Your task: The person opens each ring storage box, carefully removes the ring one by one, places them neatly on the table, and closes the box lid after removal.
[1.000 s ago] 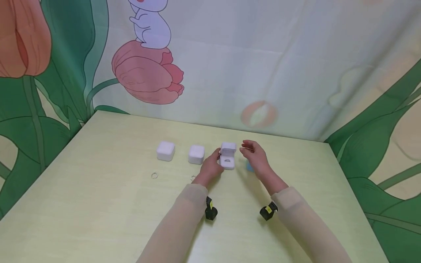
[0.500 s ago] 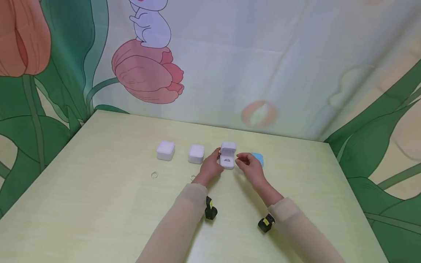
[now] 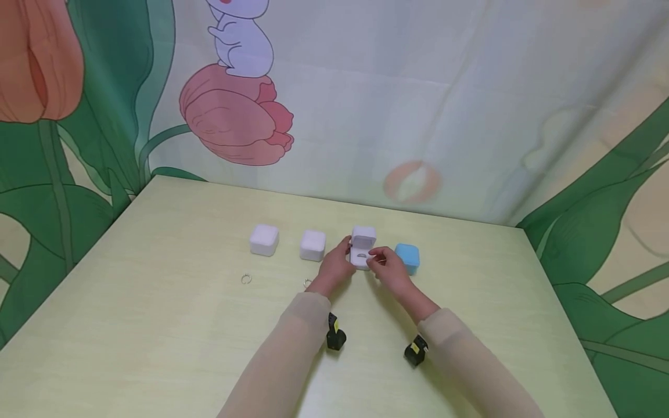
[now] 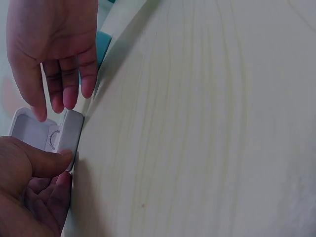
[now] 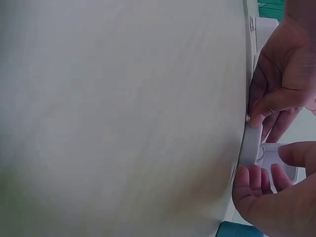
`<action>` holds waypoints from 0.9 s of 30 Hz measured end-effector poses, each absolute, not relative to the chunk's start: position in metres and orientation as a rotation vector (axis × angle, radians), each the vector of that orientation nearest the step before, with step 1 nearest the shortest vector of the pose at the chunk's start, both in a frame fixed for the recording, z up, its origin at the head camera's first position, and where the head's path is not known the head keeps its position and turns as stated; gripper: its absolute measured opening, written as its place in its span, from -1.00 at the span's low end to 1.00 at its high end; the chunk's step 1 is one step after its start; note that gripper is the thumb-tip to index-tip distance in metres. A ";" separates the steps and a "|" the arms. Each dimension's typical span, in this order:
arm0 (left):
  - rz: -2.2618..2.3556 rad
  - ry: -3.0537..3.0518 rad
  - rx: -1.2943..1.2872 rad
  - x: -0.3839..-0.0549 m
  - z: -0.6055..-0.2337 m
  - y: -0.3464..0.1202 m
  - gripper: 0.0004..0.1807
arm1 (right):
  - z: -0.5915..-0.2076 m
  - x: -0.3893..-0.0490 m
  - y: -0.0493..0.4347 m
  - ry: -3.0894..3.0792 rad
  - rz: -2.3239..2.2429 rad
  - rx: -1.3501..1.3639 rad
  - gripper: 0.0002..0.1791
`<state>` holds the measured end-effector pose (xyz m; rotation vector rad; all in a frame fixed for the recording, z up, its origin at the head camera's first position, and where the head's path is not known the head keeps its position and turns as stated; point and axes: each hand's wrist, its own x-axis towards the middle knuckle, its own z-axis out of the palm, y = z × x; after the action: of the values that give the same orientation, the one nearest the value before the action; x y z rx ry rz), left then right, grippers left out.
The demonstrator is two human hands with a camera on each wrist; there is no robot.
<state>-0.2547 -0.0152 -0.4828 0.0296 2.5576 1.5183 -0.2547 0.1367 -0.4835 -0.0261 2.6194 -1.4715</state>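
A white ring box [image 3: 363,233] stands with its lid up, and a ring [image 3: 362,255] sits in its cushion. My left hand [image 3: 335,268] grips the box from the left, its thumb [image 4: 52,163] on the front in the left wrist view. My right hand [image 3: 389,270] is at the box's right side with loosely bent fingers and nothing between them. In the right wrist view the right fingertips [image 5: 242,174] are right at the box's end, and the thumb is apart from them, near the opening.
Two closed white boxes [image 3: 263,240] [image 3: 313,245] stand to the left. One loose ring [image 3: 246,278] lies before the first; another ring [image 3: 307,283] lies beside my left wrist. A blue box [image 3: 407,258] stands right of my right hand. A printed curtain [image 3: 334,116] hangs behind the table.
My right hand has moved down and left to the open ring box, baring the blue box it had partly covered. The left hand keeps its grip in the same place.
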 end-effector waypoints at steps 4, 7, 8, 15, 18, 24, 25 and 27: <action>1.518 2.557 0.028 -0.254 -0.483 -0.015 -0.11 | -0.485 -0.259 0.136 2.605 -1.439 -0.041 -0.67; 1.522 2.552 0.023 -0.254 -0.482 -0.015 -0.11 | -0.484 -0.260 0.136 2.591 -1.418 -0.036 -0.67; 1.523 2.552 0.025 -0.254 -0.482 -0.015 -0.10 | -0.483 -0.261 0.135 2.586 -1.411 -0.032 -0.67; 1.519 2.548 0.025 -0.254 -0.483 -0.016 -0.10 | -0.476 -0.261 0.132 2.589 -1.341 -0.037 -0.70; 1.508 2.544 0.024 -0.254 -0.483 -0.016 -0.09 | -0.477 -0.263 0.132 2.606 -1.305 -0.047 -0.73; 1.501 2.555 0.025 -0.255 -0.483 -0.016 -0.09 | -0.486 -0.273 0.135 2.614 -1.326 -0.108 -0.80; 1.501 2.555 0.025 -0.255 -0.483 -0.016 -0.09 | -0.486 -0.274 0.135 2.615 -1.324 -0.106 -0.81; 1.502 2.552 0.028 -0.256 -0.483 -0.016 -0.10 | -0.485 -0.274 0.134 2.617 -1.314 -0.087 -0.81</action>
<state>-0.2556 -0.0160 -0.4830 0.0275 2.5524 1.5017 -0.2737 0.1340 -0.4845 -0.0870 2.6174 -1.3141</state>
